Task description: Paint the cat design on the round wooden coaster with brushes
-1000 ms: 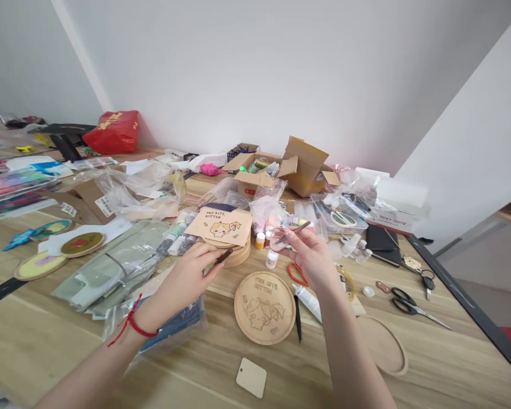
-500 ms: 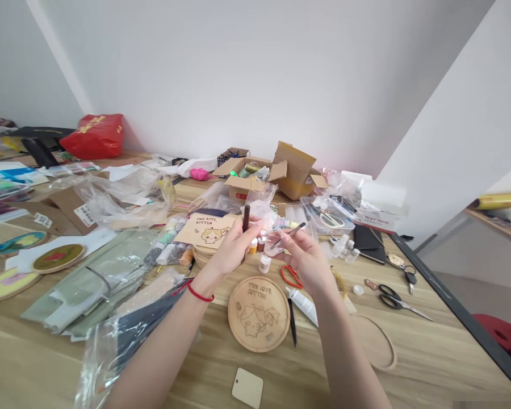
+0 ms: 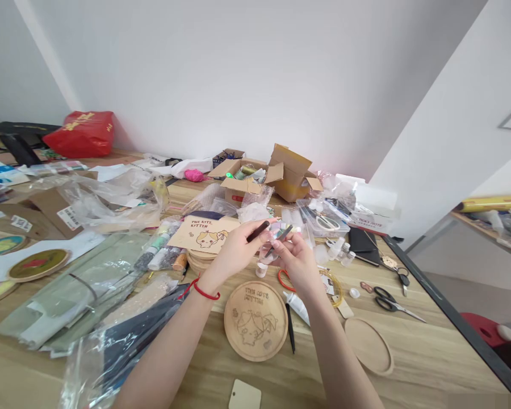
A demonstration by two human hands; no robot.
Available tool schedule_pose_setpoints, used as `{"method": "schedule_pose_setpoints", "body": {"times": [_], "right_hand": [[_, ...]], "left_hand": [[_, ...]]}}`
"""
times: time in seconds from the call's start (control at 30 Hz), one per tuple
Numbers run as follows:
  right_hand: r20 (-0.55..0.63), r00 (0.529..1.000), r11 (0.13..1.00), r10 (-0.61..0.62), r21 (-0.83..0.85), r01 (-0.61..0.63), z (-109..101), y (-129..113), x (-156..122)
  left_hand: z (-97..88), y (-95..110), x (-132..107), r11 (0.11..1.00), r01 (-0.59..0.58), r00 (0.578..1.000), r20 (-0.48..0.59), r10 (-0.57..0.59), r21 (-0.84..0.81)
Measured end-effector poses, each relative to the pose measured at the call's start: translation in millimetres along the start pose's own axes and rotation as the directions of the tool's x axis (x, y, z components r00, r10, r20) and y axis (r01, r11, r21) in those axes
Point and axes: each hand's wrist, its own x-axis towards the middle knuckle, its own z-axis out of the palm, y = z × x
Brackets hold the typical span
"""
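My left hand, a red cord at its wrist, is closed round a dark pen-like stick that tilts up to the right. Close beside it, my right hand grips a slim dark grey stick. Something clear, like thin plastic, shows between the hands; which hand holds it I cannot tell. Below them lies a round wooden board with lettering and a kitten drawing burned into it. A card with a coloured kitten leans to the left. A small white-lidded jar stands under my hands.
Right of the board are a black pen, a white tube, a wooden ring and black scissors. A holed tag lies in front. Plastic bags cover the left; an opened carton stands behind.
The stick in my left hand has swung from upright to a slant toward the right. My hands are closer together. The view has shifted slightly right.
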Motion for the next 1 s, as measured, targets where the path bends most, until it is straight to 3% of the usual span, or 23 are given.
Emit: {"method": "schedule_pose_setpoints", "body": {"times": [0.13,0.3,0.53,0.73,1.0], "right_hand": [[0.0,1.0,0.999,0.031,0.015,-0.031,1,5,2],[0.069,0.994,0.996,0.085,-0.001,-0.085,2,8,2],[0.153,0.973,0.985,0.17,0.001,-0.172,3,7,0],[0.159,0.973,0.981,0.169,0.069,-0.182,2,7,-1],[0.211,0.963,0.963,0.169,0.174,-0.208,1,3,-1]], "left_hand": [[-2.3,-5,2,0.997,0.07,0.998,0.0,-0.07,-0.012],[-5.5,-7,3,0.965,0.177,0.984,0.041,-0.173,-0.195],[-6.8,-6,2,0.975,0.149,0.983,0.127,-0.129,-0.165],[-8.9,-6,3,0.988,0.085,0.994,0.075,-0.076,-0.127],[-17.2,-7,4,0.985,0.122,0.99,-0.051,-0.13,-0.126]]}}
